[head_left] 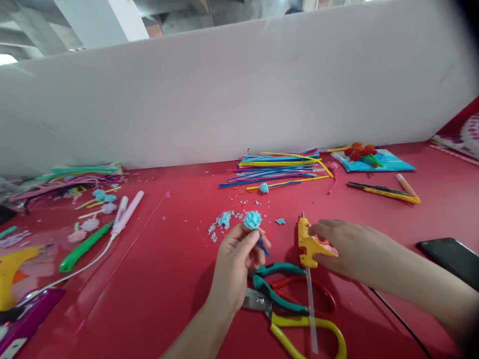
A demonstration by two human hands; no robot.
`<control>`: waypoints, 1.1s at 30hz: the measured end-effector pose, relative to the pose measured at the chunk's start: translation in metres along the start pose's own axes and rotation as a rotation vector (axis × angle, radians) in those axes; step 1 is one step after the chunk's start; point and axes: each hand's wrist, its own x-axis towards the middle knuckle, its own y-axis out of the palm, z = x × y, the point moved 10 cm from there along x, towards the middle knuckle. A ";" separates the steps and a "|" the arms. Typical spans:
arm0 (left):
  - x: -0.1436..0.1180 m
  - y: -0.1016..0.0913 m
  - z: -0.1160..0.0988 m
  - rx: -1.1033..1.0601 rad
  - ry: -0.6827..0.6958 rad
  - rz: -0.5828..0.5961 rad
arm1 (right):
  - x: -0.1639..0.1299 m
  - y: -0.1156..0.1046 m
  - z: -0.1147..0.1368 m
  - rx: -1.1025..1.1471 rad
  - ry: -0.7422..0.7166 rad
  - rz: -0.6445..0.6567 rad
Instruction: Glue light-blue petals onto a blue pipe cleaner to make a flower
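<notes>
Between the thumb and fingers of my left hand is a light-blue pipe-cleaner flower, its darker blue stem pointing down. My right hand is wrapped round the handle of a yellow glue gun, whose nozzle points away from me. A clear glue stick sticks out of the gun's back end. Light-blue fluffy scraps lie just beyond my left hand. Under and in front of my hands are teal-handled pliers and yellow-handled scissors, partly overlapping.
Pipe cleaners lie bundled by the white partition. At the left are a green-handled cutter, a pink corded tool and another yellow glue gun. Tweezers and a phone lie at the right.
</notes>
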 end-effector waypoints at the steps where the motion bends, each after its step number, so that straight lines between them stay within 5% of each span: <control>1: 0.000 0.000 0.000 0.004 0.002 0.000 | -0.005 0.010 -0.004 -0.069 -0.019 0.022; 10: 0.001 0.001 0.007 -0.035 -0.081 -0.013 | -0.015 0.049 -0.004 -0.254 -0.042 0.098; 17: 0.000 0.003 0.013 -0.102 -0.148 -0.002 | -0.008 0.015 -0.011 0.085 0.117 -0.107; 26: 0.000 -0.003 0.010 -0.064 -0.121 -0.090 | -0.026 -0.030 0.038 0.510 -0.291 -0.462; 33: -0.003 -0.002 0.010 -0.067 -0.114 -0.103 | -0.039 -0.014 0.068 0.382 -0.500 -0.375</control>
